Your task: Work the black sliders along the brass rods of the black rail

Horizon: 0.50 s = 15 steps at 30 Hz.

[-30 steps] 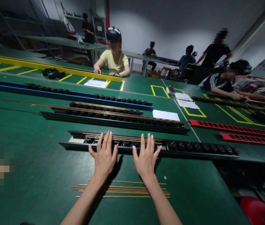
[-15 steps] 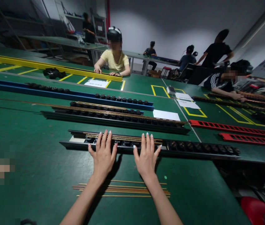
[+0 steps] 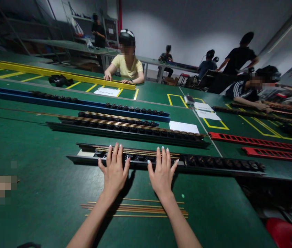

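My left hand [image 3: 114, 172] lies over the near black channel [image 3: 218, 171], fingers spread, its fingertips on thin brass-coloured rods [image 3: 140, 152] laid lengthwise along it. To its right, my right hand [image 3: 161, 174] rests across the same channel, fingers also apart, touching or just above the rods. Black blocks [image 3: 213, 162] sit in a row inside the channel, running out to its right end. A pale strip [image 3: 85, 153] shows inside at the left. Beneath my forearms, several loose thin rods [image 3: 135, 208] lie on the green table [image 3: 45, 193]. What is under my palms is hidden.
Beyond lies another black channel [image 3: 130, 132] with rods across it, then a blue channel [image 3: 84, 103] and a yellow one [image 3: 65, 76]. Red slotted rails [image 3: 259, 141] lie at right. A co-worker in yellow [image 3: 127, 65] sits opposite. The table edge drops off at lower right.
Both hands stay in the same place on the channel, fingers spread. The view shifts very slightly; the rods and channels look unmoved.
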Motion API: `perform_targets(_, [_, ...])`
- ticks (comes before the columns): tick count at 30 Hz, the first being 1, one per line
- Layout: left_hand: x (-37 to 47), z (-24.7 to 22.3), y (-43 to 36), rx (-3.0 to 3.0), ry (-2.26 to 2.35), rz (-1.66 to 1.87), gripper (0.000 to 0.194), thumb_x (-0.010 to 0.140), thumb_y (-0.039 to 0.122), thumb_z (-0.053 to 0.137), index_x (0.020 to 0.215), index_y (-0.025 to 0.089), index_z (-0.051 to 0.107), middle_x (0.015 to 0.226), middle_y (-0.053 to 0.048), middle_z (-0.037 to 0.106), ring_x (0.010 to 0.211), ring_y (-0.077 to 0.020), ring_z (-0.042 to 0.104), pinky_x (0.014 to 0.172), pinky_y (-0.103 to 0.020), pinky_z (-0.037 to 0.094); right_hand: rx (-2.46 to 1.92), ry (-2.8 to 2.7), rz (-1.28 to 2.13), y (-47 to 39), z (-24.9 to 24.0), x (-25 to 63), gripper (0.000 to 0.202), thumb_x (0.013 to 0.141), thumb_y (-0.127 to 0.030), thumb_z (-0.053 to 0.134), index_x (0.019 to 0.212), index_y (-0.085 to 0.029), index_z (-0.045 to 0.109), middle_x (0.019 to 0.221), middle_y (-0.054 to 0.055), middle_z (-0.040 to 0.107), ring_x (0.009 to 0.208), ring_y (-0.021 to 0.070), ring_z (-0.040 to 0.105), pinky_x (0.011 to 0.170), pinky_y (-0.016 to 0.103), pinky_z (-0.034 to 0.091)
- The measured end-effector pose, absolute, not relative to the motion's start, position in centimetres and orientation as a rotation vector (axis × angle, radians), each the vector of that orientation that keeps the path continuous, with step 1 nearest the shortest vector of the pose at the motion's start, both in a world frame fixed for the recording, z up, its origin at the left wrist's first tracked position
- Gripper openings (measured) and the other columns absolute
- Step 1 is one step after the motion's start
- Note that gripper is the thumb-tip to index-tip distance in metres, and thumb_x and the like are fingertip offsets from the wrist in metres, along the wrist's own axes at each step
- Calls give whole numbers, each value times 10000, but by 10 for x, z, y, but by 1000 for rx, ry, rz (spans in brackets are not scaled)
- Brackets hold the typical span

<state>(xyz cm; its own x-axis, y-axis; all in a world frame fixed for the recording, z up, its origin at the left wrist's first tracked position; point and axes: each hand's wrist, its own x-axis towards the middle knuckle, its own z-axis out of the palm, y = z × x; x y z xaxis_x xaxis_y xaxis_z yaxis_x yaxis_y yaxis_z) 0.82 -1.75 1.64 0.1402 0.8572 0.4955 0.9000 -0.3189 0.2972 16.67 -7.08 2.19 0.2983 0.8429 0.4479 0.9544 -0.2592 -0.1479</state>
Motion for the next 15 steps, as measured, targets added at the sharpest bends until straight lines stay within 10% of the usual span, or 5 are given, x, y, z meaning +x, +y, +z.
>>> perform_targets(15, [7, 16, -17, -2315, -1767, -923, 577, 951, 365, 363, 1487, 244, 188, 1505, -101, 367, 1408, -257, 273, 1122, -598, 19, -2193, -1603, -379, -71, 23, 166, 550, 941, -335, 364, 1455, -148, 307, 1504, 129, 340, 1412, 273, 215, 1105, 596, 123])
